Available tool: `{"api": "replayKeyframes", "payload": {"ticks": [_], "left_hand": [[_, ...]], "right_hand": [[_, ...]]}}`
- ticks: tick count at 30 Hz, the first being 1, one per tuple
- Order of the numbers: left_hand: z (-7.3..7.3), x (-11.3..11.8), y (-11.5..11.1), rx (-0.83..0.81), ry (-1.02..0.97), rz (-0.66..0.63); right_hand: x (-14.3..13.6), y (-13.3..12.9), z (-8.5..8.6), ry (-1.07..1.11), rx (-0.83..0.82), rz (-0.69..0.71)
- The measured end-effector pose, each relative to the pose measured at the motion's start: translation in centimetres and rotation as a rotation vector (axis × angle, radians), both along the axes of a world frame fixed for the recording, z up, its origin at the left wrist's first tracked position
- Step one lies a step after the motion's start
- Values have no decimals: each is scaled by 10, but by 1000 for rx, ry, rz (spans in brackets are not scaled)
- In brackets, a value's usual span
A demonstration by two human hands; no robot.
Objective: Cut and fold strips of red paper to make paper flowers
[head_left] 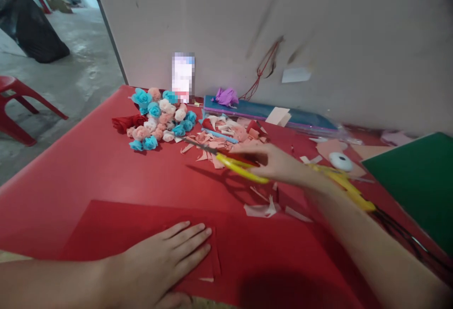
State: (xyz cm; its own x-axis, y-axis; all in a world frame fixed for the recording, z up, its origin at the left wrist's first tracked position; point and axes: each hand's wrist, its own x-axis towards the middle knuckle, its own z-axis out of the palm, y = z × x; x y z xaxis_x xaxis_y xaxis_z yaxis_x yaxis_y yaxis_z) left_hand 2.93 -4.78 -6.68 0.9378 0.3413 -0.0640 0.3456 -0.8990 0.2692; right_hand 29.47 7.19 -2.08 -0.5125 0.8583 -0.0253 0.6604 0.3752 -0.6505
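Observation:
My left hand [177, 257] lies flat with its fingers stretched out over red paper [109, 224] at the table's front edge. Under the fingertips, the edges of several layers of this paper show. My right hand [274, 162] is closed around a pair of scissors with yellow handles [240, 168], held above the table. Its dark blades point left, toward a heap of pink and white paper scraps [212, 146]. Left of that heap is a cluster of blue, pink and white paper flowers [154, 113], with red ones [127, 123] on its left side.
A yellow glue gun [339, 184] with a black cord lies beyond my right forearm. Near it are a white roll [340, 161] and a green board [417, 191]. A blurred phone-like screen [183, 78] leans on the wall. A red stool [21, 106] stands left of the red table [88, 167].

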Motion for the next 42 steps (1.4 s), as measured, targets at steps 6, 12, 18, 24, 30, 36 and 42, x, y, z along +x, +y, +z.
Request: {"api": "replayKeyframes", "payload": {"ticks": [6, 12, 18, 24, 30, 36, 42], "left_hand": [[4, 2, 1, -40, 45, 14], [12, 6, 4, -95, 110, 24], [9, 4, 2, -38, 17, 29], [7, 4, 3, 66, 26, 1], [1, 0, 0, 65, -54, 26], [-4, -2, -3, 62, -38, 31], [6, 4, 3, 124, -21, 6]], "right_hand": [[-57, -32, -40, 32, 54, 152], [-57, -27, -54, -114, 330, -110], [-51, -11, -62, -251, 327, -279], [-51, 13, -54, -259, 263, -297], [-25, 43, -18, -149, 158, -357], [-4, 54, 2, -100, 90, -370], [-13, 50, -8, -182, 225, -257]]}}
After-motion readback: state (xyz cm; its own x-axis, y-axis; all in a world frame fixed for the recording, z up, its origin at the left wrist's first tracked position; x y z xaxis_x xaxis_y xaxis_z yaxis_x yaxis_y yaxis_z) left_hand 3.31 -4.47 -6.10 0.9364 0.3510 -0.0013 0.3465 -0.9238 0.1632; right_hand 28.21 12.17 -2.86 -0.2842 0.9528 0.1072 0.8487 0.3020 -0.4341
